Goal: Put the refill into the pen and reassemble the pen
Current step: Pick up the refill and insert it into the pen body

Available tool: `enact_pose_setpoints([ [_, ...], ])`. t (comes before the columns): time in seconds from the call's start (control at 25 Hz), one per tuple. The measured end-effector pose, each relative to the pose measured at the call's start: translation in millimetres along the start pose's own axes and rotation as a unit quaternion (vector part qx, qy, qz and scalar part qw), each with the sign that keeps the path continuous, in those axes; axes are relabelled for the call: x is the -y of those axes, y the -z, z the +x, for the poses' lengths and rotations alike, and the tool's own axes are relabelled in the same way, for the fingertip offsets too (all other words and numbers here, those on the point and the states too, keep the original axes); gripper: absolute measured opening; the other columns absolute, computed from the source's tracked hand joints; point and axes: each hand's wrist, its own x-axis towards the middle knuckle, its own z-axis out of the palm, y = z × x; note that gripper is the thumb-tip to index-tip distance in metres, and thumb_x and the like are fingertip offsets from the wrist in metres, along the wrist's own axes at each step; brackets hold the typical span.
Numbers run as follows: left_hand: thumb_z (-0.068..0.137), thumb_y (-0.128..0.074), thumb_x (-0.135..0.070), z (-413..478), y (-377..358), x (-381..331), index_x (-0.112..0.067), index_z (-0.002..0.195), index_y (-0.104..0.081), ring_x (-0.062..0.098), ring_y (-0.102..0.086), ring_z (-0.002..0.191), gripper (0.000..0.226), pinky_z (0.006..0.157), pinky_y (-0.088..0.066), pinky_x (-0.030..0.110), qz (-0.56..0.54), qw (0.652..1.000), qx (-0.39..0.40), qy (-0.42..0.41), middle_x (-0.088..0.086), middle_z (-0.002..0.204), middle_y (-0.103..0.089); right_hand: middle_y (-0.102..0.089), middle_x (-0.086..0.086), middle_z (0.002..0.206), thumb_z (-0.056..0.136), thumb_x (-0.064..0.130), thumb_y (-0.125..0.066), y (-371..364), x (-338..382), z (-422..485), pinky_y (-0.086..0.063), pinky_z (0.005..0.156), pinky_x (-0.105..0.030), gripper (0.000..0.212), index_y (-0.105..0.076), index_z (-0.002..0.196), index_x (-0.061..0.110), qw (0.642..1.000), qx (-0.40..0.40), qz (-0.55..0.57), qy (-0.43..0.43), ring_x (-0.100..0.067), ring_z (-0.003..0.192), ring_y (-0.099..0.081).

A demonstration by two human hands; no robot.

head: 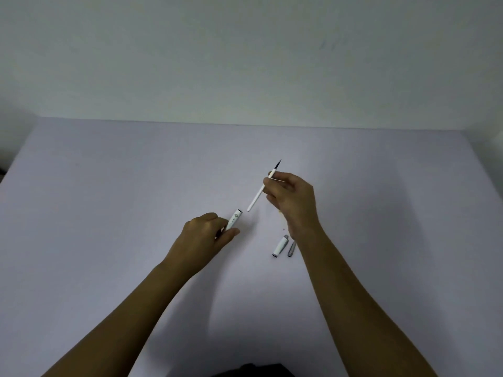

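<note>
Wall (245, 55): a plain pale surface fills the upper part of the view and meets the far edge of the table.

Table (109, 186): a wide, pale lilac-grey top that carries every loose part and the shadows of both forearms.

Left hand (202, 236): raised just above the table, fingers and thumb closed around the lower end of the pen barrel, back of the hand toward the camera.

Right hand (292, 197): held higher and to the right, thumb and forefinger pinching the refill near its writing end, the other fingers curled under.

Pen barrel (234, 219): a white tube with small dark printed marks and a dark rim at its open mouth, tilted up and to the right; only its upper part shows beyond the left hand. Nothing sits in the mouth.

Refill (258, 195): a thin white rod with a dark tip pointing up and away, slanted on nearly the same line as the barrel. Its blunt lower end hangs just beside the barrel's mouth, apart from it, not inside.

Cap (280, 246): white with a grey end, lying on the table below the right wrist.

Grey tip piece (291, 249): small and tapered, lying just beside the cap, on its right, roughly parallel.
</note>
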Motion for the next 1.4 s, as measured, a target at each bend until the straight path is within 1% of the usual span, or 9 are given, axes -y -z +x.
enact_pose_setpoints([
  [0.32, 0.084, -0.065, -0.028, -8, 16, -17, -0.007, 0.065, -0.062, 0.018, -0.040, 0.048, 0.029, 0.047, -0.025, 0.022, 0.016, 0.999, -0.012, -0.044, -0.002, 0.056, -0.040, -0.072, 0.002, 0.078, 0.079, 0.015, -0.071, 2, 12, -30, -0.055, 0.066, -0.018, 0.010, -0.069, 0.087, 0.021, 1.000, 0.006, 0.006, 0.027, -0.007, 0.074, -0.069],
  [0.44, 0.085, -0.064, -0.030, -13, 18, -22, -0.006, 0.068, -0.063, 0.022, -0.046, 0.050, 0.029, 0.050, -0.030, 0.027, 0.026, 0.998, -0.004, -0.048, -0.001, 0.058, -0.043, -0.071, 0.002, 0.077, 0.081, 0.014, -0.070, 7, 19, -34, -0.055, 0.067, -0.018, 0.010, -0.068, 0.088, 0.021, 0.999, -0.001, 0.018, 0.045, -0.005, 0.071, -0.069],
  [0.64, 0.085, -0.064, -0.030, -15, 24, -31, -0.005, 0.069, -0.063, 0.026, -0.051, 0.051, 0.030, 0.049, -0.035, 0.030, 0.027, 0.997, -0.021, -0.064, 0.001, 0.059, -0.046, -0.072, -0.004, 0.086, 0.080, 0.015, -0.070, 2, 24, -43, -0.055, 0.073, -0.023, 0.010, -0.069, 0.089, 0.021, 0.998, 0.016, -0.008, 0.056, -0.014, 0.082, -0.069],
  [0.8, 0.087, -0.059, -0.036, -13, 32, -37, -0.007, 0.075, -0.063, 0.027, -0.054, 0.056, 0.032, 0.052, -0.045, 0.038, 0.023, 0.998, -0.048, -0.023, 0.008, 0.065, -0.060, -0.073, -0.001, 0.084, 0.080, 0.018, -0.070, -1, 25, -49, -0.056, 0.075, -0.025, 0.007, -0.068, 0.083, 0.024, 0.998, 0.042, -0.024, 0.048, -0.017, 0.086, -0.070],
  [0.92, 0.087, -0.061, -0.034, -12, 35, -40, -0.007, 0.077, -0.061, 0.028, -0.057, 0.054, 0.028, 0.056, -0.047, 0.039, -0.005, 0.998, -0.055, 0.003, 0.011, 0.061, -0.064, -0.073, 0.002, 0.080, 0.079, 0.024, -0.070, -4, 27, -52, -0.057, 0.082, -0.029, 0.003, -0.068, 0.082, 0.023, 0.995, 0.067, -0.053, 0.045, -0.013, 0.081, -0.070],
  [1.04, 0.086, -0.063, -0.032, -14, 35, -40, -0.007, 0.082, -0.063, 0.029, -0.060, 0.056, 0.026, 0.057, -0.049, 0.040, -0.003, 0.998, -0.057, 0.013, 0.012, 0.064, -0.066, -0.073, 0.005, 0.078, 0.082, 0.032, -0.067, -6, 31, -55, -0.058, 0.083, -0.031, 0.008, -0.068, 0.077, 0.026, 0.994, 0.066, -0.065, 0.060, -0.010, 0.079, -0.072],
  [1.24, 0.084, -0.066, -0.019, -18, 34, -38, -0.004, 0.084, -0.066, 0.029, -0.060, 0.058, 0.015, 0.054, -0.046, 0.037, 0.010, 0.996, -0.084, -0.008, 0.012, 0.069, -0.068, -0.073, 0.000, 0.081, 0.080, 0.039, -0.067, -2, 28, -53, -0.055, 0.091, -0.041, 0.012, -0.069, 0.071, 0.031, 0.987, 0.056, -0.127, 0.083, -0.021, 0.089, -0.069],
  [1.32, 0.084, -0.067, -0.017, -19, 35, -38, -0.004, 0.081, -0.066, 0.029, -0.059, 0.056, 0.013, 0.052, -0.042, 0.034, 0.014, 0.995, -0.096, -0.009, 0.012, 0.066, -0.066, -0.074, 0.002, 0.085, 0.075, 0.048, -0.067, 0, 25, -51, -0.055, 0.092, -0.040, 0.018, -0.071, 0.074, 0.031, 0.983, 0.088, -0.146, 0.064, -0.018, 0.091, -0.069],
  [1.4, 0.083, -0.068, -0.016, -19, 35, -39, -0.004, 0.078, -0.066, 0.029, -0.056, 0.052, 0.013, 0.049, -0.038, 0.032, 0.018, 0.994, -0.106, -0.010, 0.011, 0.062, -0.064, -0.074, 0.009, 0.088, 0.070, 0.064, -0.060, 5, 23, -46, -0.055, 0.085, -0.030, 0.031, -0.069, 0.078, 0.035, 0.983, 0.106, -0.142, 0.045, -0.008, 0.088, -0.069],
])
